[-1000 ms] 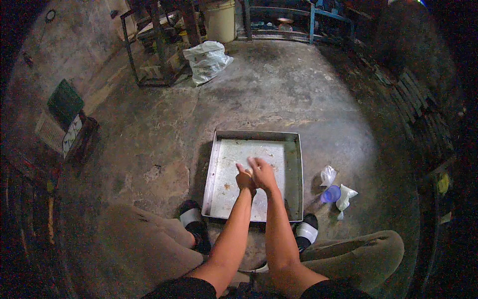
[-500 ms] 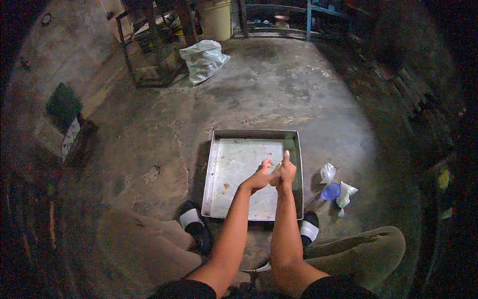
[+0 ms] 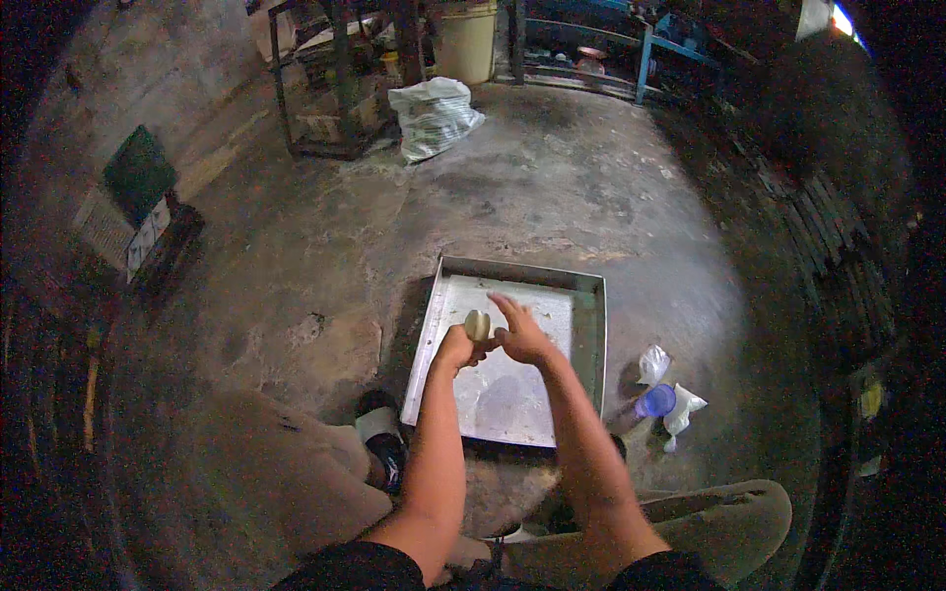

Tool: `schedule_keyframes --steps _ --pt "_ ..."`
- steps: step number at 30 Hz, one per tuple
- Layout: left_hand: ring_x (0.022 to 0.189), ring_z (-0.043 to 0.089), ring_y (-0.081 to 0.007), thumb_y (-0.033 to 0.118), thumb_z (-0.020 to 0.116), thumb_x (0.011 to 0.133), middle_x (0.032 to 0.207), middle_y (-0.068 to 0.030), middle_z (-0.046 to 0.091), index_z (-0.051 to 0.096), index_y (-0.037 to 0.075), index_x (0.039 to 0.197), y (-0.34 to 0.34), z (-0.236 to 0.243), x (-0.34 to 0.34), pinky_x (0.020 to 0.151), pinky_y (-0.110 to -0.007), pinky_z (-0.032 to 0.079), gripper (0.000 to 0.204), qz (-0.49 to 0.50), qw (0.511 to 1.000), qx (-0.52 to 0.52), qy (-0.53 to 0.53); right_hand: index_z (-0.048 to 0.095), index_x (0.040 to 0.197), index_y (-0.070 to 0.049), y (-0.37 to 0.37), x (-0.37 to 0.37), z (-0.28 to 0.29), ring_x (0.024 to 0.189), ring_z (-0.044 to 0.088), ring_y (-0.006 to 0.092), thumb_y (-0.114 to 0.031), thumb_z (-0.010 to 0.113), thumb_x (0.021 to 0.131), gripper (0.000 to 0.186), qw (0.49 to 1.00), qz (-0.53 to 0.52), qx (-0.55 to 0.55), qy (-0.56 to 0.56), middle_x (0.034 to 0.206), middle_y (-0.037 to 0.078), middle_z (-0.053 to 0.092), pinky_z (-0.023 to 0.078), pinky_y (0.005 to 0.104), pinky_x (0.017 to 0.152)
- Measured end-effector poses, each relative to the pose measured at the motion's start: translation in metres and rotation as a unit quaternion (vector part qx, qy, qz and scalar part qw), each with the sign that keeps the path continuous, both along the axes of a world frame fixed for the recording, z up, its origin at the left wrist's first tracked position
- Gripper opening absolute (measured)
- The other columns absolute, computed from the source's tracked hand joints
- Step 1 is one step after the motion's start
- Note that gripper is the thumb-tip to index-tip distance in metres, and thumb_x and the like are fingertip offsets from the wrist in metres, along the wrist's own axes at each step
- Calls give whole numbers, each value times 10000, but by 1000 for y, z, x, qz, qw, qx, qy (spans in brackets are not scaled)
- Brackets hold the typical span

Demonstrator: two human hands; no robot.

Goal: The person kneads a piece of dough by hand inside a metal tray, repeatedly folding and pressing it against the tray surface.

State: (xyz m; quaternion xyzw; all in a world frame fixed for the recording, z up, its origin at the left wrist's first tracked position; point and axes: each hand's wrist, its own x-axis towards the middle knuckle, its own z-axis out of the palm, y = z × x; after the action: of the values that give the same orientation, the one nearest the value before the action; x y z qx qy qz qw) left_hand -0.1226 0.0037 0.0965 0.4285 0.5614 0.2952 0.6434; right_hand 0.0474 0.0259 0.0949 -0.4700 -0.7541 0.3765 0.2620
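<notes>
- Since the earlier frame, both hands had drifted toward the tray's middle and come apart a little, so that a pale round lump (image 3: 477,324) showed between them.
- The left hand (image 3: 456,348) was curled shut around the lower part of that lump, holding it above the tray.
- The right hand (image 3: 522,335) was open, fingers spread and pointing toward 11 o'clock, its thumb side just beside the lump; I could not tell whether it touched.
- The lump hung over the centre of the metal tray (image 3: 589,335), which lay flat on the concrete floor (image 3: 552,187) between the person's feet.
- At 3 o'clock from the tray, near its right wall, lay a blue cup (image 3: 655,401) with 2 crumpled white plastic bags (image 3: 653,363) beside it.
- At 11 o'clock, well apart, a white sack (image 3: 432,116) sat by a metal rack (image 3: 325,89).
- At 9 o'clock, a dark sandal with a white strap (image 3: 379,441) sat just beside the tray's near left corner.
</notes>
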Motion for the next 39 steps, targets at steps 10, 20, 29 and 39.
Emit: schedule_keyframes --steps 10,20,29,39 --pt "1101 586 -360 315 706 803 1190 -188 618 587 84 1197 -16 -45 78 927 -424 484 472 -152 868 265 391 439 1366 -151 -4 60 0 1212 492 297 -349 615 795 630 807 264 437 -297 1386 78 460 473 454 902" --pt "930 658 -385 240 579 831 958 -200 687 688 103 906 -57 -43 87 793 -480 523 191 -85 910 116 389 649 779 -102 -47 56 -54 641 682 301 -242 574 822 165 891 106 239 -371 732 113 675 541 416 549" --pt "1031 623 -393 189 740 751 1063 -238 654 599 45 1071 -43 -74 79 876 -454 494 378 -153 917 175 325 659 916 -67 -52 60 -57 850 672 352 -227 683 732 244 953 15 47 -299 884 180 675 538 461 726" --pt "1288 439 -264 576 597 865 1495 -227 309 71 123 1532 -23 -93 20 984 -380 402 963 22 978 -77 -195 522 1272 69 -28 71 -62 818 695 250 -203 729 838 552 975 13 -221 14 1099 234 653 560 328 761"
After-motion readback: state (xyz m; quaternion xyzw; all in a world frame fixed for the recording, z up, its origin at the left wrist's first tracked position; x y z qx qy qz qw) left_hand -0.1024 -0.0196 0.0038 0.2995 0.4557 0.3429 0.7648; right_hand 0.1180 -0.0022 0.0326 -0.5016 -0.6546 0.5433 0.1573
